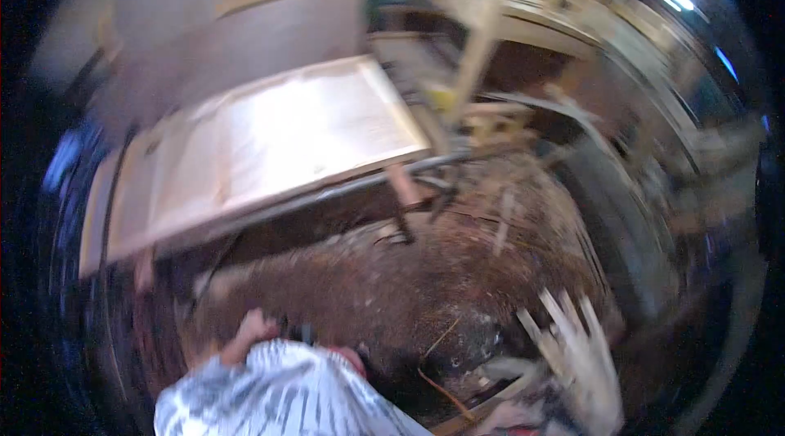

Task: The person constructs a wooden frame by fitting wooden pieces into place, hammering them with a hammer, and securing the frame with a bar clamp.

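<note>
Motion blur smears the whole head view. My left hand point(257, 326) is low on the left, beside the striped white-and-grey shirt point(286, 387). Its fingers look bent, but the blur hides whether they hold anything. A dark shape and a bit of red lie just right of it. At the bottom edge, a blurred skin-toned patch that looks like my right hand point(509, 415) is partly cut off. Close to its right stands a bundle of pale wooden strips point(579, 346); contact between them cannot be made out. A thin orange cord-like line point(446, 391) runs nearby.
A framed pale wooden panel point(319, 125) lies across a stand with a metal bar point(327, 191). Dirt and scraps cover the floor point(458, 256). An upright wooden post point(482, 52) and a workbench point(540, 23) stand behind, and a grey board point(613, 207) leans at right.
</note>
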The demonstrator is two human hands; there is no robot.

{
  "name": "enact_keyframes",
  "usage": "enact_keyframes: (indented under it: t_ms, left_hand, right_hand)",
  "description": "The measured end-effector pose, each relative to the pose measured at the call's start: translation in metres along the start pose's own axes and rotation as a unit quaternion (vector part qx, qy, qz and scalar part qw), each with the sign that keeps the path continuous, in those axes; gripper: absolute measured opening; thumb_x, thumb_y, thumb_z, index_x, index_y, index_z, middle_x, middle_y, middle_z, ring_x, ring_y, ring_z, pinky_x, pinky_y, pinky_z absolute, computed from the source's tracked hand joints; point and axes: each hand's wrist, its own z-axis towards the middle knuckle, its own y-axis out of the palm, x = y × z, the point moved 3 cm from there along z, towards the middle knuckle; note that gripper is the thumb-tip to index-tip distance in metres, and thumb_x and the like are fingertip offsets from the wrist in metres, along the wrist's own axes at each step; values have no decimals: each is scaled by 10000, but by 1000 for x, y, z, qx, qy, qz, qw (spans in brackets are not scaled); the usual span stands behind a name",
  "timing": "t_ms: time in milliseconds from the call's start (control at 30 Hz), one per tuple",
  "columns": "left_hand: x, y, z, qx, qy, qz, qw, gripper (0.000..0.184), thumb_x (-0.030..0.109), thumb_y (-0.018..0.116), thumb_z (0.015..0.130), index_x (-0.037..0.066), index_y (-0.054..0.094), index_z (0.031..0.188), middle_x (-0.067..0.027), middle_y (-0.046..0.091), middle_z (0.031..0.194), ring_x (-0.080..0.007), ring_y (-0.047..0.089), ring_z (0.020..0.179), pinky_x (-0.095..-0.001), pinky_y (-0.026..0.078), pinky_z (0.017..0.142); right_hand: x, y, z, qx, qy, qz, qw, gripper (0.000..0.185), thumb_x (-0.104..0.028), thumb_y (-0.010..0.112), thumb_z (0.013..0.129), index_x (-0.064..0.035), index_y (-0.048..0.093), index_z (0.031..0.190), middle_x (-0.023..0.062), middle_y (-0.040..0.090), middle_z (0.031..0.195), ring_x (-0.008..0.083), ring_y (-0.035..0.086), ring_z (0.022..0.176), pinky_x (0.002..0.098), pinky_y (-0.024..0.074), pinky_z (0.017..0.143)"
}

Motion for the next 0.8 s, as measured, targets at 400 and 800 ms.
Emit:
enact_keyframes:
  t_ms: [400,800]
  left_hand:
    - [48,64,-92,246,-234,-252,906,309,343,616,851,64,740,805,-205,707,927,-390,679,964,-512,541,826]
    - [-31,164,-113,610,-312,-413,599,435,286,664,928,-21,479,682,-142,427,581,-240,495,535,-416,387,551]
  right_hand:
    - [-250,44,-193,-600,-521,54,605,389,-280,661,916,24,642,1158,126,699,1001,220,639,948,354,492,856]
    - [-487,9,-290,-426,-734,23,528,219,-160,635,914,9,700,1037,175,728,903,276,705,834,379,538,781]
